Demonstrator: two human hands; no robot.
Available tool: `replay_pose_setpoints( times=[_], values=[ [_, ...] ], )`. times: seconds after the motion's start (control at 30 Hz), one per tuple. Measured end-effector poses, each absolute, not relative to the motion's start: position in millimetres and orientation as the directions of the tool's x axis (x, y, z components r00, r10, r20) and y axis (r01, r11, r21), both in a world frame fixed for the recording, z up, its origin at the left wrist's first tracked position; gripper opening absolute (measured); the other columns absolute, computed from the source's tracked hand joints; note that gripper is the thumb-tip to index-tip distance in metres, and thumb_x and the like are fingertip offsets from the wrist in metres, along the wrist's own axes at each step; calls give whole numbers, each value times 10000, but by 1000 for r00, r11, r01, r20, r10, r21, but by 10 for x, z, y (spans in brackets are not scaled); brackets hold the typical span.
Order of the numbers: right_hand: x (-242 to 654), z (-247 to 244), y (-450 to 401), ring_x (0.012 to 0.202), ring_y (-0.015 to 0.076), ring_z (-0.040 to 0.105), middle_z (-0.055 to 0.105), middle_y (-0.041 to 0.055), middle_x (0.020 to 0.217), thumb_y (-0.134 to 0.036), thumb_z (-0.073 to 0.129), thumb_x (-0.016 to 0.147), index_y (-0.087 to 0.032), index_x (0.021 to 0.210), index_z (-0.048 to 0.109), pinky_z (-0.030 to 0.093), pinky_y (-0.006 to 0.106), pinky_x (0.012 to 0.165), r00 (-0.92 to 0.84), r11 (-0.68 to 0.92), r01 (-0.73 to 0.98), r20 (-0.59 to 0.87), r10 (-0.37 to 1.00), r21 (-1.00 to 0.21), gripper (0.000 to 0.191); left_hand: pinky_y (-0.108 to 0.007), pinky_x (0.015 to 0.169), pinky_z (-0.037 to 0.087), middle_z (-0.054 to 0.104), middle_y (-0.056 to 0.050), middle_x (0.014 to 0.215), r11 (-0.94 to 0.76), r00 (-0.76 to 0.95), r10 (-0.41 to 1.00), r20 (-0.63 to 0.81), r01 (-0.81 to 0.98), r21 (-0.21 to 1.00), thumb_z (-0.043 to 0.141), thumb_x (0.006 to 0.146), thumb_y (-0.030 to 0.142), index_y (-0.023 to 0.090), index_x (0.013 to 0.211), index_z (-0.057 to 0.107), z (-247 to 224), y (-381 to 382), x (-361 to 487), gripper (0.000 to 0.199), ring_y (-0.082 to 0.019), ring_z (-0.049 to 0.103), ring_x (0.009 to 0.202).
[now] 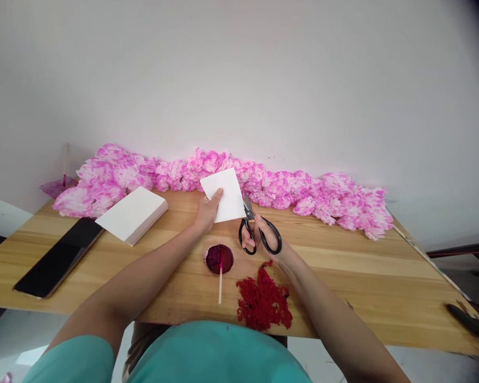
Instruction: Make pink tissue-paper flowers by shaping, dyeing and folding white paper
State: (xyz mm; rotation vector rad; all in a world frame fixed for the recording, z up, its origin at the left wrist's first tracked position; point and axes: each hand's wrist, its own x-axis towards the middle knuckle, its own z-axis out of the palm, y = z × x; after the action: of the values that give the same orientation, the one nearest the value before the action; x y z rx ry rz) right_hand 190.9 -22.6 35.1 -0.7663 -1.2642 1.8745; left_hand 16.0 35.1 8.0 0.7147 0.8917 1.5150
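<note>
My left hand is closed on a square of white paper, thumb on top, raised above the table. Beside it my right hand grips black-handled scissors, fingers through the loops. The scissor blades are parted and lie at the right edge of the paper. Below my hands stands a small round dish of dark magenta liquid, with a thin wooden stick resting in it. To its right, near my right forearm, lies a tangle of red thread-like material.
Pink and white crumpled paper flowers line the back of the wooden table along the wall. On the left are a thick white paper stack and a black phone. A dark object shows at the right edge.
</note>
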Motion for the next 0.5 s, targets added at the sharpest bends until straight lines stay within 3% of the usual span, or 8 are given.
replay_pose_setpoints(
  times=[0.13,0.5],
  values=[
    [1917,336,-188,446,115,422,527,-49,584,-650,540,868,-254,1035,536,488,298,563,-561,-268,-287,-65,825,-920,430,-351,753,569,763,-118,923,14,-79,995,-63,-507,862,802,645,575,100,980,693,92,318,185,591,-239,713,812],
    [1934,347,-155,411,123,421,441,-16,458,-754,443,849,-212,653,541,365,280,449,-532,-302,-186,-162,831,-935,585,-296,632,532,759,-116,868,59,-15,997,-73,-439,897,792,625,611,94,933,702,73,303,190,609,-207,685,722]
  ],
)
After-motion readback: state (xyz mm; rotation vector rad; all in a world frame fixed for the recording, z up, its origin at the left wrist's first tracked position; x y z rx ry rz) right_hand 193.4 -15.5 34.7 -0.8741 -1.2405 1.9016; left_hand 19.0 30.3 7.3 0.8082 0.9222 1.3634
